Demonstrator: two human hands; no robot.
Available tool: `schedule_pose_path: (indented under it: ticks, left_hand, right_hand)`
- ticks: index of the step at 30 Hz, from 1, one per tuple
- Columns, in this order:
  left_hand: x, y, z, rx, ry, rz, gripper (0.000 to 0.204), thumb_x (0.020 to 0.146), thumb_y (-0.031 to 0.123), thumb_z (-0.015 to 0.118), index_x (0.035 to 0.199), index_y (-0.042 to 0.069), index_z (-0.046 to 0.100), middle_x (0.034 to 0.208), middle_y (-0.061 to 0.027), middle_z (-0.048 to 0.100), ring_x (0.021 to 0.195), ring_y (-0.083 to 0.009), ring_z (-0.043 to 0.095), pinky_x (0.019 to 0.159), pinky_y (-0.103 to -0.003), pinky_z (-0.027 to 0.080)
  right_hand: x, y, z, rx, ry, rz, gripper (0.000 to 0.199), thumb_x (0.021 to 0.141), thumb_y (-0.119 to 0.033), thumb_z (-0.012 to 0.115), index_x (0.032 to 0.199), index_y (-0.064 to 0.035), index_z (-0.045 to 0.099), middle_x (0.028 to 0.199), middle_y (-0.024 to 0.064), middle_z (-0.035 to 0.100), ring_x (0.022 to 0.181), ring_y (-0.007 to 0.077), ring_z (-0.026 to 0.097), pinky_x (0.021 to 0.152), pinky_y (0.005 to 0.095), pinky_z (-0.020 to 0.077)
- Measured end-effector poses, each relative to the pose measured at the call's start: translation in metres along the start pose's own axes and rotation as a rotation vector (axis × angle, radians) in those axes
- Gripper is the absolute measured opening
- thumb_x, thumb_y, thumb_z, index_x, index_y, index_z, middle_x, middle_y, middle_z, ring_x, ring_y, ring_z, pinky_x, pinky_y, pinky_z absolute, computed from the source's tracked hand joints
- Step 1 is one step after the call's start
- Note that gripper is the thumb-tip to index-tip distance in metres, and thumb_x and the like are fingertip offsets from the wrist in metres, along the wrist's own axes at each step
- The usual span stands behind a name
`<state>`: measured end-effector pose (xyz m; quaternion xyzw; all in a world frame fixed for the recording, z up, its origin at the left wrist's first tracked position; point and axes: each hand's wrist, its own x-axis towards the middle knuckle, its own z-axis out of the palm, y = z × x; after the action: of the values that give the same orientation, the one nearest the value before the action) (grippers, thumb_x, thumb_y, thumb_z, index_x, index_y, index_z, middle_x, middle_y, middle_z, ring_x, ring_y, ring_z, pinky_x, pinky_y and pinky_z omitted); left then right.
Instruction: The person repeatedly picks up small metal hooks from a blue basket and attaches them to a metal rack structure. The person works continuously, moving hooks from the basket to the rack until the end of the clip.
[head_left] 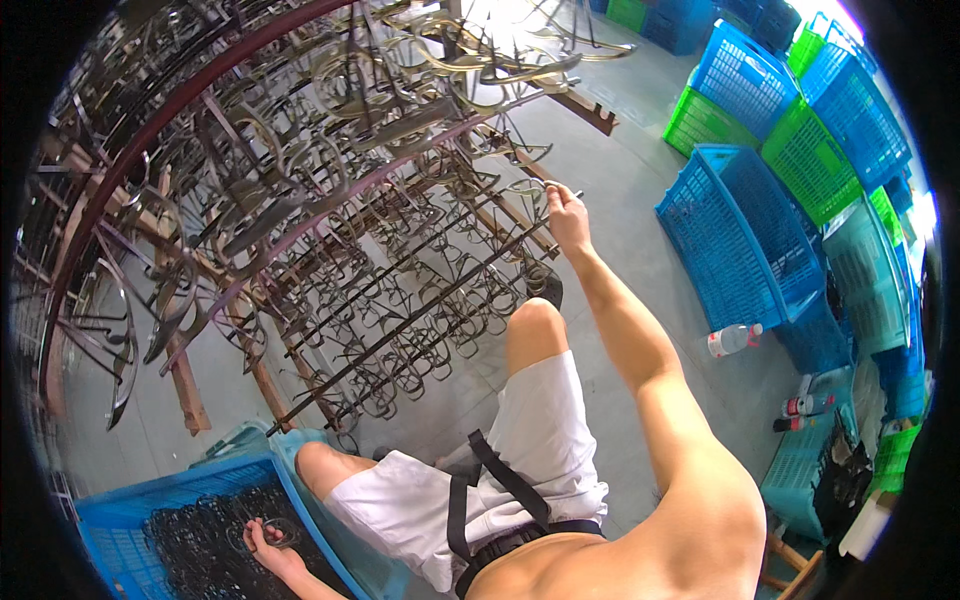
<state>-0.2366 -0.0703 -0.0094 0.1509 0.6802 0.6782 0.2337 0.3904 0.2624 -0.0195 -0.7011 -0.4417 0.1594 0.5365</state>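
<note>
My right hand is stretched out to the near right end of a tall rack hung with curved metal loop pieces. Its fingers are closed on a thin metal piece, at the end of one of the rack's bars; a bright tip sticks out past them. Low on the left, my left hand is over a blue plastic crate filled with tangled, thin black wire-like pieces. Its fingers are curled around a dark, thin-rimmed loop, whose exact kind I cannot make out.
Rusty brown rack posts stand on the grey floor. To the right are stacked blue crates and green crates. A clear plastic bottle is beside them, with more bottles lower down. A wooden stool is at lower right.
</note>
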Motion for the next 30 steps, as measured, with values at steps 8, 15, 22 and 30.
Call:
schedule_pose_path:
  ticks: [8,15,22,30]
  left_hand:
    - [0.008,0.018,-0.019,-0.159,0.052,-0.049,0.021,0.078,0.016,0.065,0.094,0.010,0.054,0.093,-0.0103,0.066,0.062,-0.0117,0.054,0.056,-0.022,0.042]
    - [-0.001,0.027,-0.058,-0.464,-0.094,0.008,0.009,0.085,0.002,0.058,0.093,0.005,0.062,0.107,-0.0137,0.063,0.067,-0.0115,0.059,0.061,-0.023,0.048]
    - [-0.021,0.033,-0.039,0.215,-0.231,0.279,0.020,0.079,-0.002,0.059,0.099,-0.001,0.061,0.100,-0.0054,0.062,0.079,-0.0097,0.056,0.072,-0.023,0.045]
    - [-0.023,0.040,-0.059,-0.704,-0.112,0.008,0.022,0.077,-0.004,0.055,0.098,0.001,0.059,0.098,-0.0114,0.061,0.075,-0.0159,0.054,0.055,-0.023,0.043]
  right_hand:
    - [0.020,0.015,-0.023,0.346,-0.248,0.153,0.026,0.089,-0.021,0.052,0.108,-0.0047,0.061,0.092,0.0078,0.062,0.072,0.0113,0.055,0.061,0.0253,0.0448]
    - [-0.151,-0.061,0.050,-0.181,-0.271,-0.286,0.035,0.089,-0.023,0.055,0.116,-0.0007,0.054,0.097,0.0115,0.059,0.091,0.0203,0.056,0.079,0.0343,0.0448]
    - [-0.413,-0.195,0.192,0.536,-1.566,0.080,0.037,0.097,-0.027,0.043,0.121,-0.0005,0.050,0.088,0.0020,0.057,0.078,0.0082,0.054,0.072,0.0252,0.0464]
    - [-0.481,-0.224,0.232,0.537,-1.605,-0.630,0.052,0.081,-0.016,0.063,0.130,-0.0092,0.044,0.116,0.0149,0.044,0.113,0.0291,0.043,0.095,0.0374,0.0370]
